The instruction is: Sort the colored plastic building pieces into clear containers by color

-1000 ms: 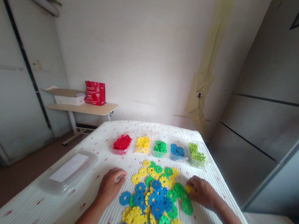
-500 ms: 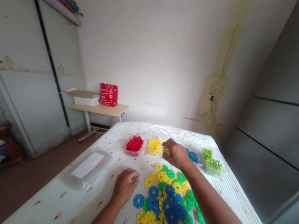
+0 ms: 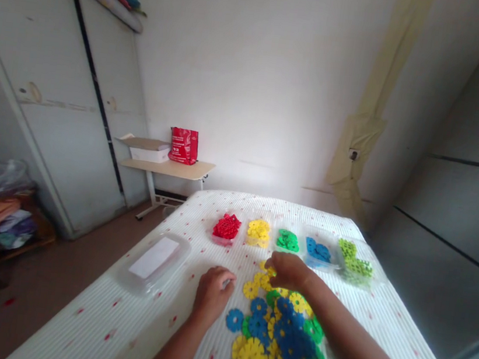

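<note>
My left hand (image 3: pixel 213 295) rests on the tablecloth, left of a heap of flower-shaped plastic pieces (image 3: pixel 276 331) in blue, yellow and green. Its fingers are curled in; a greyish spot shows by the thumb, and what is inside, if anything, is hidden. At the heap's far end is my right hand (image 3: pixel 289 271), fingers bent down together beside yellow pieces (image 3: pixel 260 279); its fingertips are mostly hidden. Beyond it, clear boxes stand in a row, with red pieces (image 3: pixel 227 226), yellow pieces (image 3: pixel 258 232), green pieces (image 3: pixel 288 240), blue pieces (image 3: pixel 317 250) and light green pieces (image 3: pixel 355 258).
A clear plastic lid or box with a white label (image 3: pixel 154 258) lies on the table's left side. Behind on the left, a small table (image 3: pixel 170 167) bears a red bag (image 3: pixel 184 146) and a white box (image 3: pixel 149 151). Cabinets line both sides of the room.
My right hand has come back from the row of boxes to the heap's far end, uncovering the green pieces' box. My left hand stays curled on the cloth. The view has shifted slightly.
</note>
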The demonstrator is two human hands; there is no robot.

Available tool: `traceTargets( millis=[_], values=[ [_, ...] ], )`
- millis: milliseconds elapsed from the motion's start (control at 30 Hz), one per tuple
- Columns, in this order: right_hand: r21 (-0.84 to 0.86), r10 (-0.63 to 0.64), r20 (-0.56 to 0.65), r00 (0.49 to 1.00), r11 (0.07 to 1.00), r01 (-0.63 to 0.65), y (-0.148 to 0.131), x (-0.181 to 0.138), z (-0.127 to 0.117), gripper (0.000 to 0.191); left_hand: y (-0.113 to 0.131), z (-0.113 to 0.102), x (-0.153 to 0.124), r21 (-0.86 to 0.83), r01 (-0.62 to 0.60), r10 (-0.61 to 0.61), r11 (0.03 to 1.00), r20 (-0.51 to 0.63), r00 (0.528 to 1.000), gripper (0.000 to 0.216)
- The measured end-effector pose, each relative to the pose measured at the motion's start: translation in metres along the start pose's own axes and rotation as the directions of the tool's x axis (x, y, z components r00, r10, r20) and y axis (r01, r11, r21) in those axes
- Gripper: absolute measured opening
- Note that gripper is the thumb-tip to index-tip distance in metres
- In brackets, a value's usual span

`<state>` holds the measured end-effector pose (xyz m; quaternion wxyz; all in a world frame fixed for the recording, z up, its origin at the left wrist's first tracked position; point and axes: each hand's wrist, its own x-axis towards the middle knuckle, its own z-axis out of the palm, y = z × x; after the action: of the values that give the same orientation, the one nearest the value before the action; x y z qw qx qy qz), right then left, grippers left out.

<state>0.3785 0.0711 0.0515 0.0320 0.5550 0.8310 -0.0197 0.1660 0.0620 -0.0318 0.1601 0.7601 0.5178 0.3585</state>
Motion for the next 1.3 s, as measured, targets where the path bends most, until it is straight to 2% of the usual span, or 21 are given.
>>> traceTargets(
  millis=[167, 367, 533, 733, 867, 1000, 1100, 1200, 1233, 1300],
  values=[
    [0.001, -0.025, 0.026, 0.999, 1.000, 0.025, -0.001, -0.009, 0.022, 0.040, 0.002, 0.000, -0.001, 0.020, 0.003, -0.003, 1.000, -0.006, 1.000, 0.021],
    [-0.022, -0.037, 0.025, 0.999, 0.999, 0.037, -0.009, -0.008, 0.024, 0.032, 0.003, 0.000, -0.002, 0.026, 0.003, -0.002, 1.000, -0.012, 1.000, 0.021],
    [-0.029, -0.030, -0.037, 0.999, 0.999, 0.028, -0.008, -0.003, 0.001, 0.024, 0.002, 0.001, -0.001, 0.017, 0.017, -0.017, 1.000, 0.005, 1.000, 0.020],
    [0.021, 0.045, -0.207, 0.977, 0.999, -0.042, 0.004, 0.032, -0.045, 0.029, 0.002, 0.000, -0.001, 0.012, 0.016, -0.016, 1.000, 0.007, 1.000, 0.019],
    [0.062, 0.071, -0.281, 0.957, 0.997, -0.056, 0.002, 0.035, -0.054, 0.032, 0.000, -0.002, -0.002, -0.022, 0.026, -0.025, 0.999, 0.020, 0.999, 0.019],
    [0.088, 0.107, -0.329, 0.938, 0.993, -0.082, 0.004, 0.003, -0.037, 0.027, 0.005, -0.006, -0.006, -0.081, 0.008, -0.002, 0.997, 0.069, 0.998, 0.026],
    [0.135, 0.062, -0.375, 0.925, 0.991, -0.011, 0.011, -0.045, -0.010, 0.032, 0.014, -0.011, -0.019, -0.108, -0.082, 0.101, 0.991, 0.191, 0.976, 0.052],
    [0.200, 0.007, -0.355, 0.935, 0.978, 0.068, 0.014, -0.107, 0.022, 0.044, 0.020, -0.010, -0.042, -0.106, -0.262, 0.282, 0.959, 0.398, 0.873, 0.084],
    [0.214, -0.014, -0.315, 0.949, 0.973, 0.085, 0.013, -0.127, 0.032, 0.051, 0.020, -0.009, -0.051, -0.094, -0.310, 0.319, 0.946, 0.436, 0.842, 0.090],
    [0.250, -0.043, -0.218, 0.975, 0.963, 0.098, 0.009, -0.162, 0.051, 0.071, 0.019, -0.005, -0.066, -0.057, -0.372, 0.355, 0.927, 0.462, 0.813, 0.092]
  ],
)
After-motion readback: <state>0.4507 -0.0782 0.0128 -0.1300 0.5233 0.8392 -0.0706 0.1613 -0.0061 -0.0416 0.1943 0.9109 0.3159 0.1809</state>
